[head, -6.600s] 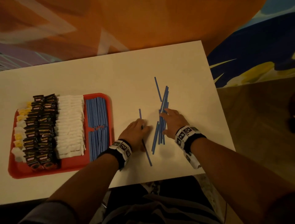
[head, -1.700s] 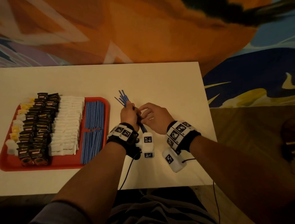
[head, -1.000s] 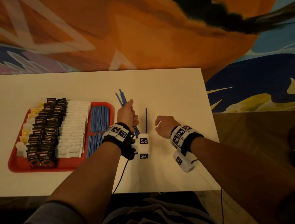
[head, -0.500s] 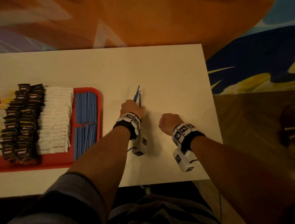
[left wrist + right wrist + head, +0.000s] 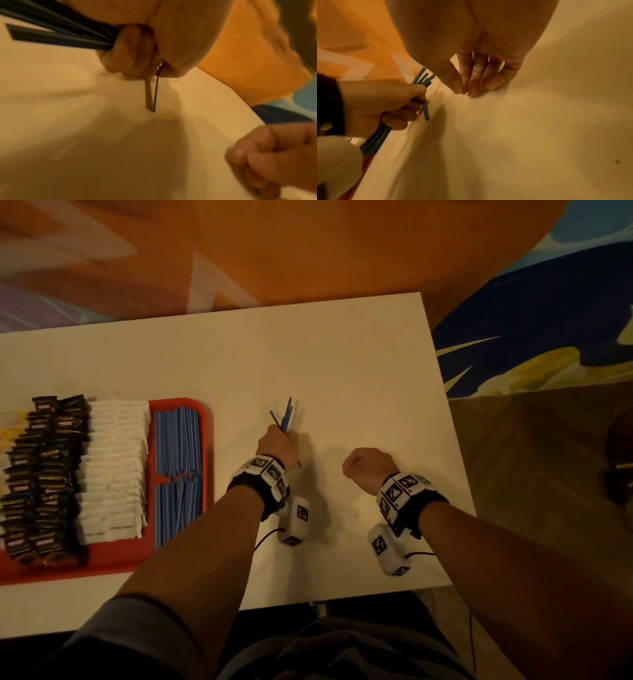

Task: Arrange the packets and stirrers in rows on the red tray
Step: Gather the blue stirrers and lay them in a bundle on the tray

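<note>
Left hand (image 5: 277, 445) gripping a bundle of blue stirrers (image 5: 286, 414) over the white table (image 5: 342, 371).
Right hand (image 5: 368, 469) is hovering curled, holding nothing; packets (image 5: 113, 470) and stirrer rows (image 5: 176, 474) are lying on the red tray (image 5: 113, 559).

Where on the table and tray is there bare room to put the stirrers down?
Bare table lies beyond both hands and between left hand and right hand. The tray is crowded with packets and laid stirrers; only its near red strip is bare.
</note>
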Motion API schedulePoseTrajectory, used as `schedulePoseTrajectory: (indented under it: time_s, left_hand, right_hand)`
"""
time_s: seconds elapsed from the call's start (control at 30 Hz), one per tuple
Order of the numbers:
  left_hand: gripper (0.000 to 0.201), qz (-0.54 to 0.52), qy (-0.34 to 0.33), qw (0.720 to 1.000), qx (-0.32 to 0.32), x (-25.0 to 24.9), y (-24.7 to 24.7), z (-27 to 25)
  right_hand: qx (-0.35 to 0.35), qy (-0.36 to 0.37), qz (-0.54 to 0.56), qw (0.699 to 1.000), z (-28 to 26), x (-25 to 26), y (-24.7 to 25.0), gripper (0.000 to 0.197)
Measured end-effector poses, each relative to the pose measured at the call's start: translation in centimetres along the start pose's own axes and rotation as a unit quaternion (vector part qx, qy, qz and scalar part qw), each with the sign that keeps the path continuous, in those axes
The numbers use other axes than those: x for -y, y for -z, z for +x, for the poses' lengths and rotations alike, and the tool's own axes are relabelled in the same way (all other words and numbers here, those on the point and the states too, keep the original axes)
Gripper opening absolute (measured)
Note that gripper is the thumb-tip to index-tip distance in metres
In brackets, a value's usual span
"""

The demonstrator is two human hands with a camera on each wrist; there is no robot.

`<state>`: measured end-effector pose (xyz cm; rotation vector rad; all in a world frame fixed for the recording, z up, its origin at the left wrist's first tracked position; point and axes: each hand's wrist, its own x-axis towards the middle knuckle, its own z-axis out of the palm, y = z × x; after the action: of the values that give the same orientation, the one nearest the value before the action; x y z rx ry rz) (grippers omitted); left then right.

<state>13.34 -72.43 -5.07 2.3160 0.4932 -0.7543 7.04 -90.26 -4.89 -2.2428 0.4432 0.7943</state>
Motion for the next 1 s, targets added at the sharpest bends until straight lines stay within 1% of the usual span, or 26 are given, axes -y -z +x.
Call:
schedulePoseTrajectory:
  time_s: [0.07,0.13,0.23,0.3,0.4,0.47,0.5,0.57,0.63,0.7,0.77,0.83,0.87,1.0]
  left_hand:
    - [0.035,-0.086,0.008,0.996,0.012,0.1,0.6,-0.3]
    - [0.027,-0.197,0.017,0.98,0.025,0.0,1.4,-0.7]
    - [0.021,-0.351,0.03,0.935,0.04,-0.8,2.9,-2.2]
    - [0.024,-0.428,0.027,0.902,0.05,-1.5,4.0,-3.5]
    - [0.031,-0.531,0.013,0.844,0.076,-2.4,5.6,-5.3]
    - [0.035,-0.584,0.0,0.807,0.086,-2.9,6.8,-6.4]
    - [0.036,-0.602,-0.007,0.794,0.086,-3.1,7.5,-6.8]
    - [0.035,-0.623,-0.024,0.778,0.078,-3.5,9.1,-7.6]
    - [0.039,-0.634,-0.04,0.77,0.063,-3.9,10.7,-8.3]
    - [0.046,-0.631,-0.055,0.772,0.042,-4.4,12.0,-8.9]
    - [0.051,-0.622,-0.077,0.779,0.021,-4.7,13.1,-9.5]
    - [0.053,-0.61,-0.104,0.786,0.0,-4.8,14.2,-9.9]
    - [0.053,-0.602,-0.117,0.79,-0.007,-4.9,14.6,-10.1]
    - [0.052,-0.576,-0.158,0.802,-0.007,-4.1,17.0,-10.9]
  right_hand:
    - [0.014,-0.007,0.02,1.0,0.0,0.2,0.3,0.013]
    - [0.037,-0.019,0.054,0.998,0.0,0.7,0.4,0.005]
    - [0.061,-0.014,0.082,0.995,-0.5,2.0,0.4,0.007]
    - [0.071,-0.003,0.099,0.993,-1.0,3.2,0.6,0.006]
    - [0.095,0.011,0.143,0.985,-2.0,5.4,1.1,0.011]
    - [0.128,0.015,0.202,0.971,-2.8,7.2,1.3,0.015]
    - [0.144,0.012,0.242,0.959,-3.4,8.2,1.4,0.018]
    - [0.181,-0.011,0.329,0.927,-4.7,10.3,1.6,0.026]
    - [0.231,-0.031,0.376,0.897,-6.0,12.2,1.9,0.033]
    - [0.272,-0.04,0.395,0.876,-7.2,14.0,2.3,0.03]
    - [0.297,-0.056,0.422,0.855,-8.2,15.7,2.8,0.025]
    - [0.301,-0.063,0.434,0.847,-8.9,17.5,3.3,0.02]
    - [0.3,-0.065,0.434,0.847,-9.1,18.1,3.4,0.021]
    - [0.284,-0.054,0.458,0.84,-10.3,20.8,2.9,0.032]
